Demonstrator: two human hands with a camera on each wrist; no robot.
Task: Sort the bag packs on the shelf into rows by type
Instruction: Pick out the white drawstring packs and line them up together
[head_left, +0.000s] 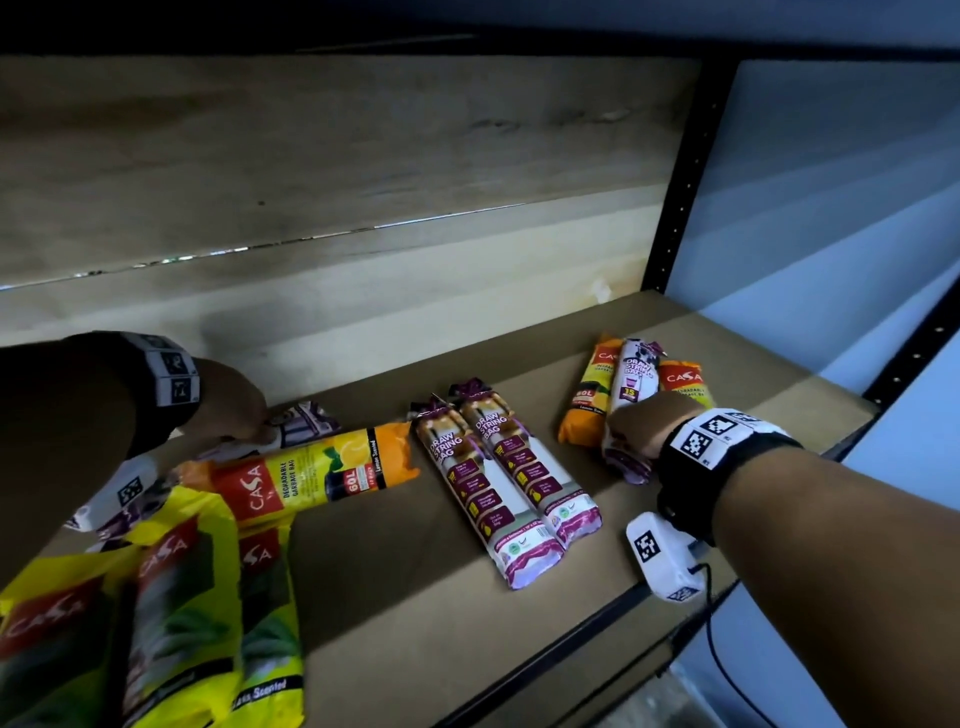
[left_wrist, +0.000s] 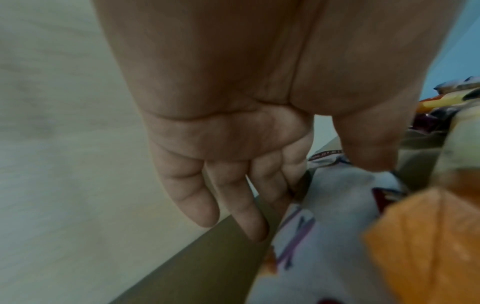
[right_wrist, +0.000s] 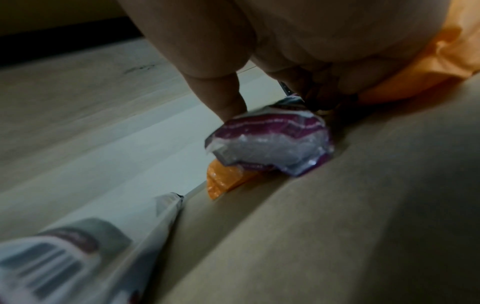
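On the brown shelf board (head_left: 405, 597), my right hand (head_left: 631, 434) grips a white-and-purple drawstring bag pack (head_left: 636, 379) that lies between two orange Casa packs (head_left: 584, 400) (head_left: 685, 384). In the right wrist view the thumb (right_wrist: 223, 96) and curled fingers (right_wrist: 319, 90) clamp that pack (right_wrist: 272, 144) near its end. My left hand (head_left: 239, 415) reaches over another drawstring pack (head_left: 304, 418) at the back left. Its straight fingers (left_wrist: 249, 205) lie beside the pack (left_wrist: 337, 216) and the thumb (left_wrist: 369, 148) touches its top. Two drawstring packs (head_left: 478, 488) (head_left: 530, 467) lie side by side mid-shelf.
An orange Casa pack (head_left: 322, 473) lies crosswise in front of my left hand. Several yellow Casa packs (head_left: 182, 597) crowd the front left. A black upright post (head_left: 680, 197) stands at the back right and a black rail (head_left: 597, 618) edges the shelf front. The wooden back panel (head_left: 363, 291) is close behind.
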